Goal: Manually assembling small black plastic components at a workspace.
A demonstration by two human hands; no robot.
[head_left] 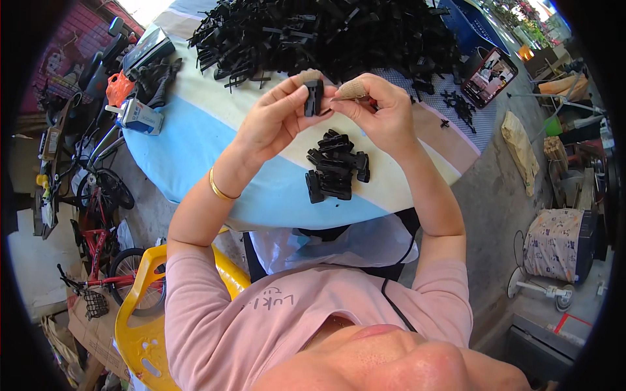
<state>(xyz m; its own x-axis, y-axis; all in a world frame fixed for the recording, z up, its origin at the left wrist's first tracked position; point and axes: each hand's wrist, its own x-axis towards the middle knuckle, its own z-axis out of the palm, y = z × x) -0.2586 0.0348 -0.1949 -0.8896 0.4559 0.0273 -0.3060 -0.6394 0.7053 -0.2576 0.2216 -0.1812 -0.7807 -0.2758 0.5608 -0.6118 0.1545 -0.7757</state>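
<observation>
My left hand [270,117] is closed around a small black plastic part [313,98], held upright between thumb and fingers above the table. Close beside it, my right hand [385,111] pinches a thin small tool [345,98]; a bit of red shows by its fingers, and most of the tool is hidden. Tan wraps cover a fingertip on each hand. Below the hands, a small pile of similar black parts [336,159] lies on the striped tablecloth [261,189]. Beyond them spreads a large heap of black plastic pieces [313,39].
At the right of the heap stand a phone [490,77] and a blue basket [466,26]. Some loose black bits [458,107] lie near the phone. On the left are a blue-white carton [142,117] and an orange bag [119,88]. A yellow chair [140,306] stands beside me.
</observation>
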